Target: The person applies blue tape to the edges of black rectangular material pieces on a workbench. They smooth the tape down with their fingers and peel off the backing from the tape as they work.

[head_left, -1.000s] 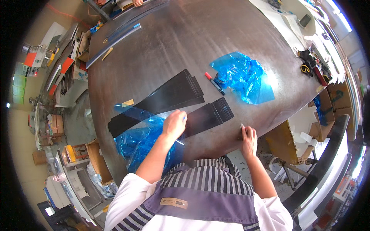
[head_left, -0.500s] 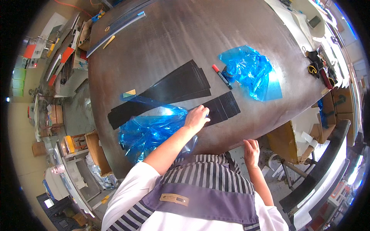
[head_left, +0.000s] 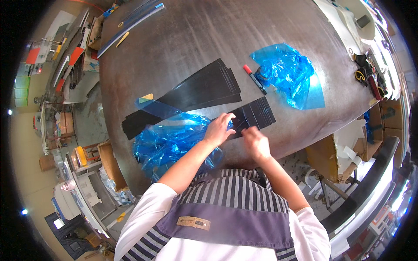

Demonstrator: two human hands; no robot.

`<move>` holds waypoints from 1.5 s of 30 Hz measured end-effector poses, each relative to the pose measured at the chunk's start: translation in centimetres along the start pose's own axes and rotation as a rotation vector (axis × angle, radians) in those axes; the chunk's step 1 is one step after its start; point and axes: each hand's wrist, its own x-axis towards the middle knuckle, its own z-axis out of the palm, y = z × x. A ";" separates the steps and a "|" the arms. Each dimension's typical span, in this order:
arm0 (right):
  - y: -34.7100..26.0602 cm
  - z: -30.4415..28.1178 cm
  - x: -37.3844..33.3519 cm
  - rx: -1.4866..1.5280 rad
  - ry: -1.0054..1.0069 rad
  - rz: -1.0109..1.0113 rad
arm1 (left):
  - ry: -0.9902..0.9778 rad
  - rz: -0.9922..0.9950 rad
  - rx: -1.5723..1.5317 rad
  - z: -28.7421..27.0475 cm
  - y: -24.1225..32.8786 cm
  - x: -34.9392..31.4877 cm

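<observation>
My left hand (head_left: 220,129) lies with fingers spread on the near end of a short stack of black strips (head_left: 257,114) at the front edge of the dark metal table (head_left: 191,39). Just to its right, my right hand (head_left: 256,141) is curled at the same end of the stack; whether it pinches a strip I cannot tell. A longer fan of black strips (head_left: 196,91) lies behind them. Crumpled blue plastic film (head_left: 172,141) is heaped left of my left hand.
A red-capped marker (head_left: 254,78) lies beside a second heap of blue film (head_left: 289,78) at the right. Long strips and a yellow tool (head_left: 122,39) sit at the far left edge. Cardboard boxes (head_left: 344,150) and cluttered shelves surround the table.
My left hand slid right along the short black stack. My right hand left the table's front edge and came up to the stack beside the left hand.
</observation>
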 end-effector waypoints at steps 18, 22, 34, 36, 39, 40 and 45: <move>-0.3 -1.2 1.4 0.274 0.072 0.226 | 0.138 -0.089 -0.529 -1.0 -2.5 1.5; 0.0 -0.7 1.3 0.325 0.097 0.319 | 0.342 -0.347 -0.331 -2.1 -3.9 0.7; 2.2 -1.5 1.5 0.602 0.194 0.654 | -0.156 0.024 -0.037 -2.1 -0.1 0.4; 2.5 -2.1 2.1 0.631 0.106 0.732 | -0.313 0.036 -0.002 -1.5 1.9 0.1; 1.7 -3.6 3.4 0.151 0.147 0.463 | -0.100 -0.038 -0.094 0.1 0.3 0.2; 1.3 -3.7 3.5 -0.092 0.184 0.311 | -0.001 -0.061 -0.121 0.3 0.2 0.2; -0.2 -2.2 1.2 -0.018 -0.118 -0.110 | 0.027 -0.130 -0.004 0.7 1.0 0.0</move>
